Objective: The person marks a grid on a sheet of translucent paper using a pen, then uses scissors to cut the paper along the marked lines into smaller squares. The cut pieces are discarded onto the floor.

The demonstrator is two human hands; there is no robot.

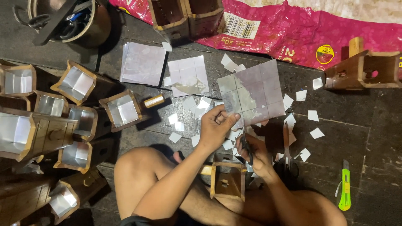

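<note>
Scissors [247, 147] sit in the right hand [256, 155], whose grip is clenched around the handles, at the lower edge of a shiny sheet [255, 93] marked in a grid of squares. The left hand [214, 125] pinches this sheet at its bottom corner and holds it up above the floor [368, 138], over the person's crossed legs. To cut well, it seems best that the blades follow one grid line straight and that the left fingers stay near the cut, so the thin sheet does not bend. Two more sheets [143, 63] lie flat on the floor beyond. Small cut squares [317, 133] are scattered around, about twenty, though some are hidden. One wooden box [228, 180] stands between the knees. On the left, about nine such boxes lined with foil [122, 109] stand together. One green knife [344, 190] lies at the right, and a second pair of scissors [288, 157] lies beside the right wrist.
</note>
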